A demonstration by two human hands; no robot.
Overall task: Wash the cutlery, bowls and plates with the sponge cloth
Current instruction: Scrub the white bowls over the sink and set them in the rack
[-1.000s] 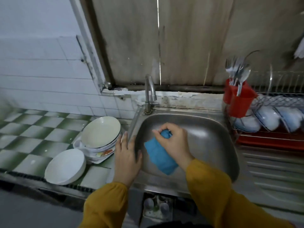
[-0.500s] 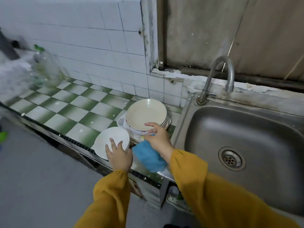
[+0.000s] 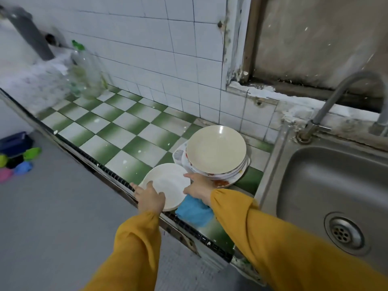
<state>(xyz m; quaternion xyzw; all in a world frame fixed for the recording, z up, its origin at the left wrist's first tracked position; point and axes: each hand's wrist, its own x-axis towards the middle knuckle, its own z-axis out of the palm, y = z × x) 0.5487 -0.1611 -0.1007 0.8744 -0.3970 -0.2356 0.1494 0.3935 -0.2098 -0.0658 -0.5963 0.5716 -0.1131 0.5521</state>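
Observation:
A white bowl [image 3: 168, 182] sits at the front edge of the green-checked counter [image 3: 126, 131]. My left hand [image 3: 149, 197] grips its near rim, fingers spread over the edge. My right hand [image 3: 198, 186] holds the blue sponge cloth [image 3: 194, 211], which hangs under the palm, and its fingertips touch the bowl's right rim. Just behind stands a stack of dirty plates [image 3: 222, 179] with a cream bowl [image 3: 216, 152] on top. No cutlery is in view.
The steel sink [image 3: 315, 177] with its drain [image 3: 344, 233] lies to the right, under the curved tap [image 3: 333, 99]. A glass jar [image 3: 86, 74] stands at the counter's far left by the tiled wall. Coloured items [image 3: 19, 162] lie on the floor.
My right hand carried the blue cloth from over the sink leftward to the counter. My left hand moved from the sink edge onto the white bowl. The view swung left.

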